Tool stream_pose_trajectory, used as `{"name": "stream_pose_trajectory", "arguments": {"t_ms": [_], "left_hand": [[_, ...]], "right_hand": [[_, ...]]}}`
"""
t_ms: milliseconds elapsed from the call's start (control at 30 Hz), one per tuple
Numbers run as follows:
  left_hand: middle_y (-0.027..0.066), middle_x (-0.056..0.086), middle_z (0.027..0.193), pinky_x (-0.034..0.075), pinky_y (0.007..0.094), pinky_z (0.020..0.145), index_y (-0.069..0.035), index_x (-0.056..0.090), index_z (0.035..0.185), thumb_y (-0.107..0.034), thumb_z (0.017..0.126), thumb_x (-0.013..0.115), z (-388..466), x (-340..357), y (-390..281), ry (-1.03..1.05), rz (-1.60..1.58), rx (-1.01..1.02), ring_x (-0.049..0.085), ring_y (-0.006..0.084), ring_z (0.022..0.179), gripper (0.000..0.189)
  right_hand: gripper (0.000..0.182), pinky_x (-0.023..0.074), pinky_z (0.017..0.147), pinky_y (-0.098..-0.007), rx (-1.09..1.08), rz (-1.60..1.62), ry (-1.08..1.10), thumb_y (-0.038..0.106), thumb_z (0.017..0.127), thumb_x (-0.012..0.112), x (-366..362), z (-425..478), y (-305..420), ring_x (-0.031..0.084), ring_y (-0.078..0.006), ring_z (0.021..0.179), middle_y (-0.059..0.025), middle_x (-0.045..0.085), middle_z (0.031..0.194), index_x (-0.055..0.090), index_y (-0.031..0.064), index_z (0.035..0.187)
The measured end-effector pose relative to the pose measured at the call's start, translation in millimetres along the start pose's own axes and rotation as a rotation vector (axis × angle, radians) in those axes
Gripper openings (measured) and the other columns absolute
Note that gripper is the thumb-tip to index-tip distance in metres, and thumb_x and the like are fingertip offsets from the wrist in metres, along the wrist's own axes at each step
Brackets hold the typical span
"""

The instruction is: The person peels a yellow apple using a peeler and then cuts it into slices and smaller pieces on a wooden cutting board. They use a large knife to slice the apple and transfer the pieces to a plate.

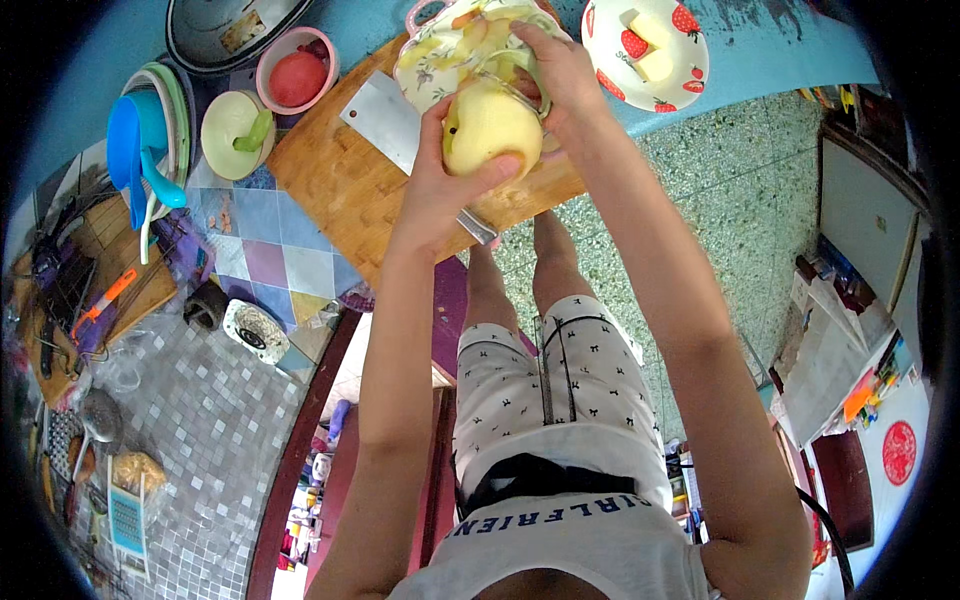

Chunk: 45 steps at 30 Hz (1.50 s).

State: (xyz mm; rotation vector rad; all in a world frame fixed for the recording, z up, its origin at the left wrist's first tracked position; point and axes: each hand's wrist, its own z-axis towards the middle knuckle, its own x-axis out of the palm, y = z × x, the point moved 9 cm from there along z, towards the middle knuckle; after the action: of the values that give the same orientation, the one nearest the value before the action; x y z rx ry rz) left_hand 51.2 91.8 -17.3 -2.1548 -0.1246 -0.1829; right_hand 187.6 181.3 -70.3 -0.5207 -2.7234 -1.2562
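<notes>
In my left hand [450,165] is a large peeled yellow fruit [487,139], thumb across its near end and a dark spot on its side. My right hand [562,79] grips what looks like a peeler with a pale green frame [541,94], held against the fruit's far side; its blade is mostly hidden. Beneath both hands, a scalloped floral plate [420,71] with a pink handle bears peelings [484,34]. A cleaver [381,120] lies on the wooden cutting board [330,187], partly covered by my left hand and the fruit.
Right of the plate stands a strawberry-patterned bowl [600,56] with pale yellow pieces. To the left are a pink bowl [262,82] with something red, a cream bowl [217,142] with a green piece, and stacked basins [176,97] with a blue scoop [124,142]. The board's near edge overhangs the floor.
</notes>
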Motion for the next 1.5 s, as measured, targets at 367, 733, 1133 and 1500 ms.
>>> {"name": "stream_pose_trajectory", "arguments": {"t_ms": [367, 733, 1133, 1500], "left_hand": [[0.0101, 0.061, 0.114, 0.054, 0.0290, 0.084, -0.002, 0.038, 0.133, -0.014, 0.070, 0.084, -1.4, -2.1, 23.6, -0.015, -0.155, -0.178, 0.062, 0.0180, 0.102, 0.078], [0.0128, 0.056, 0.119, 0.052, 0.0295, 0.087, 0.002, 0.036, 0.131, -0.021, 0.066, 0.087, -10.4, -1.7, -14.5, -0.069, 0.133, 0.031, 0.059, 0.0186, 0.105, 0.085], [0.0121, 0.054, 0.123, 0.050, 0.0324, 0.092, 0.000, 0.033, 0.136, -0.014, 0.073, 0.081, -11.2, -12.7, 3.2, -0.072, -0.042, -0.045, 0.056, 0.0202, 0.113, 0.080], [0.0119, 0.051, 0.131, 0.054, 0.0416, 0.091, -0.004, 0.034, 0.140, -0.013, 0.082, 0.073, -19.6, 9.5, 35.8, 0.205, -0.611, -0.280, 0.055, 0.0266, 0.119, 0.071]], "right_hand": [[0.045, 0.0518, 0.079, -0.0368, -0.311, -0.329, 0.066, 0.027, 0.088, 0.062, 31.3, -40.3, 37.3, 0.065, -0.0281, 0.089, -0.0199, 0.066, 0.100, 0.054, -0.0070, 0.117], [0.060, 0.0500, 0.084, -0.0433, -0.438, -0.477, 0.013, 0.043, 0.084, 0.063, 8.6, 4.4, 45.6, 0.064, -0.0397, 0.098, -0.0271, 0.066, 0.103, 0.059, -0.0051, 0.119], [0.039, 0.0532, 0.069, -0.0329, -0.327, -0.606, -0.154, 0.025, 0.090, 0.062, -8.3, 20.3, 8.2, 0.066, -0.0216, 0.083, -0.0126, 0.066, 0.100, 0.056, -0.0048, 0.115], [0.035, 0.0511, 0.063, -0.0306, 0.021, 0.117, -0.128, 0.025, 0.086, 0.065, 9.6, -20.3, -3.0, 0.065, -0.0159, 0.081, -0.0085, 0.066, 0.090, 0.062, -0.0037, 0.105]]}}
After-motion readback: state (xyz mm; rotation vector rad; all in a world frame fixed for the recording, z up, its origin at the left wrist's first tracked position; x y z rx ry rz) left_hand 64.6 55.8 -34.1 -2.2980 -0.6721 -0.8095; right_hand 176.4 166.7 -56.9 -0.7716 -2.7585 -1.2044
